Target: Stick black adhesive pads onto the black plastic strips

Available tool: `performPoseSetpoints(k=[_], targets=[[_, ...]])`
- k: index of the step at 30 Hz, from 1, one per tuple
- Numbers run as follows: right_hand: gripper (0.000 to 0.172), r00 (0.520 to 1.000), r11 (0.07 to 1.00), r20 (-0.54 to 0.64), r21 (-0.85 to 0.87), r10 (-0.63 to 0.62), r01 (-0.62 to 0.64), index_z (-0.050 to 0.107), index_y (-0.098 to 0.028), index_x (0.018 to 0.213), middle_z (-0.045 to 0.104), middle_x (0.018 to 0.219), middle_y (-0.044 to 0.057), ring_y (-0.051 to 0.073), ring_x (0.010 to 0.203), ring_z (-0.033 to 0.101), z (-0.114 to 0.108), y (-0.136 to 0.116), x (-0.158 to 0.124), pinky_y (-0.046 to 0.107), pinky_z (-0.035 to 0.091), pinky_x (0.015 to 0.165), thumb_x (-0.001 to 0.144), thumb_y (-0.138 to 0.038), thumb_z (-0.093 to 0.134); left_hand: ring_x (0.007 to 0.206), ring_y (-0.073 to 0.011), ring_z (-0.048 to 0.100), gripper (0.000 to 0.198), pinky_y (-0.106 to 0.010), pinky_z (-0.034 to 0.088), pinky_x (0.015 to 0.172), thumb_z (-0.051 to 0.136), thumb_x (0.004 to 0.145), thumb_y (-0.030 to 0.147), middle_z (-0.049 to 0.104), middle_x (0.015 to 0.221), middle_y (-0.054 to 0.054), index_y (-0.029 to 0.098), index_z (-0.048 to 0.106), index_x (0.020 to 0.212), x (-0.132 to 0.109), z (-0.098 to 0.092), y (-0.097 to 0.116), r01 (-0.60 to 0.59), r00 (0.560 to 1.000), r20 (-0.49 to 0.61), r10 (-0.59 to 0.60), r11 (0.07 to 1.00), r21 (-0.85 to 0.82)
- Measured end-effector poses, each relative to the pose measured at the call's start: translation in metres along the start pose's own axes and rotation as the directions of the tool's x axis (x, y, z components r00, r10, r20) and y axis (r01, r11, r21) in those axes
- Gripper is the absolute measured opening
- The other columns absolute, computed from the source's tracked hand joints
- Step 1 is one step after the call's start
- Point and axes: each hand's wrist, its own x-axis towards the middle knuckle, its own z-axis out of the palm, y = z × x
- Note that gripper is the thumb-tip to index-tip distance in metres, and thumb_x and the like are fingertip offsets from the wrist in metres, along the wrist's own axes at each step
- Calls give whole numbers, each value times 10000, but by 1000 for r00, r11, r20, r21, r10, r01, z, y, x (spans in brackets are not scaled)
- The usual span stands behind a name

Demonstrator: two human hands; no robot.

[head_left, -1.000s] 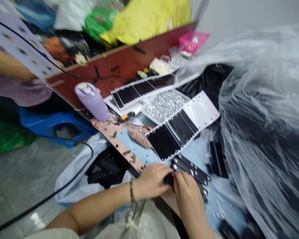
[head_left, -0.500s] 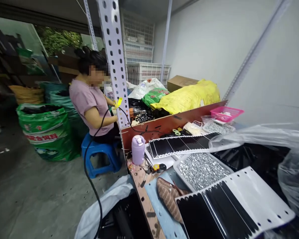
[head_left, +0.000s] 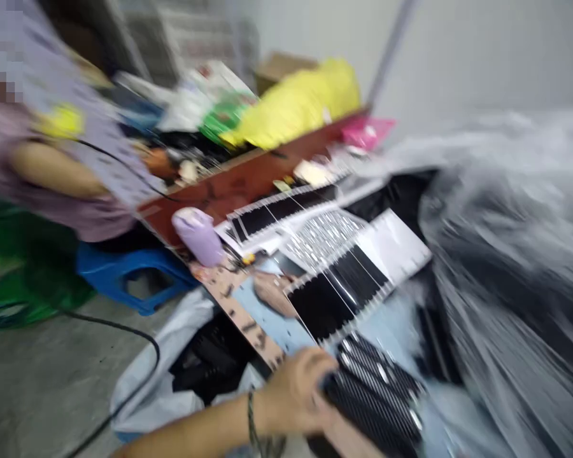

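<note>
My left hand (head_left: 296, 388) reaches in from the bottom, a dark braided band around its wrist. Its fingers curl near the left end of several black carbon-patterned pieces (head_left: 377, 388) with shiny spots. Motion blur hides whether it grips one. A skin-coloured shape (head_left: 346, 429) below the fingers looks like part of my right hand, cut off by the lower edge; its fingers do not show clearly. Just beyond lies a sheet of glossy black strips (head_left: 339, 292) on white backing, partly over a tray of small silvery metal pieces (head_left: 310, 238). A brown patterned pouch-like thing (head_left: 272, 292) is beside it.
A lilac bottle (head_left: 198, 235) stands by a reddish-brown divider board (head_left: 239, 181). Clear plastic sheeting (head_left: 496, 273) covers the right side. A white sack (head_left: 148, 381) with black pieces sits below the table edge, beside a black cable. A co-worker (head_left: 52, 172) sits on a blue stool (head_left: 134, 273).
My view has swung down and to the right. My left hand has come into view, along with the black carbon-patterned pieces. The co-worker now appears at the left edge.
</note>
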Motion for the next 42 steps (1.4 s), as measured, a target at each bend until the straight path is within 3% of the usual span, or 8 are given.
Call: performPoseSetpoints(k=[2, 4, 7, 12, 21, 34, 37, 42], targets=[[240, 980, 977, 46, -105, 193, -188, 588, -258, 1092, 615, 1101, 64, 203, 961, 606, -56, 33, -69, 371, 543, 761, 897, -388, 540, 1089, -255, 559, 427, -435, 498, 929, 534, 858, 294, 581, 1154, -145, 162, 475, 1260, -12, 1, 16, -63, 987, -143, 76, 994, 92], [211, 940, 939, 57, -96, 337, -331, 604, -218, 997, 649, 979, 58, 181, 855, 632, -100, 41, -119, 352, 543, 755, 923, -377, 485, 1121, -230, 533, 442, -398, 458, 982, 556, 857, 174, 586, 1153, -125, 139, 456, 1286, -13, 4, 28, -198, 974, -79, 211, 970, 142], [137, 925, 921, 53, 87, 376, -380, 591, -214, 898, 658, 874, 35, 170, 793, 637, -122, 38, -142, 329, 527, 748, 912, -317, 503, 1225, -228, 474, 452, -402, 363, 1083, 551, 875, 194, 573, 1246, -119, 103, 455, 1306, -3, 18, 53, -428, 902, 99, 421, 901, 69], [92, 985, 985, 63, 48, 162, -165, 574, -211, 865, 643, 839, 31, 165, 835, 606, -106, 28, -122, 333, 491, 818, 910, -205, 494, 1376, -281, 300, 598, -476, 247, 1133, 485, 917, 379, 355, 1479, -149, 69, 349, 1410, 9, 38, 87, -319, 934, 249, 256, 911, 261], [217, 973, 972, 220, -204, -73, 119, 604, -193, 1070, 679, 990, 64, 163, 900, 613, -103, 22, -125, 467, 332, 1074, 924, -149, 449, 1382, -291, 296, 573, -468, 255, 1122, 423, 940, 337, 306, 1497, -151, 42, 332, 1423, 17, 47, 68, -259, 946, 288, 151, 885, 386], [246, 973, 992, 197, 5, 122, -125, 620, -221, 1105, 607, 996, 79, 182, 935, 592, -113, 14, -122, 372, 497, 862, 916, -184, 467, 1370, -289, 319, 538, -458, 267, 1108, 412, 944, 313, 321, 1488, -152, 35, 369, 1402, 16, 49, 68, -275, 949, 262, 174, 863, 423], [208, 989, 994, 109, 42, 99, -104, 631, -202, 1040, 599, 966, 80, 183, 926, 587, -102, 15, -98, 354, 491, 853, 917, -188, 464, 1388, -276, 285, 605, -444, 241, 1128, 417, 938, 403, 298, 1501, -140, 39, 345, 1415, 15, 50, 68, -265, 950, 271, 157, 864, 428], [235, 973, 996, 232, -86, -7, 28, 626, -186, 1028, 620, 963, 101, 217, 922, 571, -69, 11, -58, 376, 473, 846, 931, -194, 412, 1406, -274, 242, 668, -436, 195, 1151, 404, 932, 471, 262, 1514, -142, 31, 317, 1427, 10, 53, 65, -276, 951, 259, 172, 848, 452]])
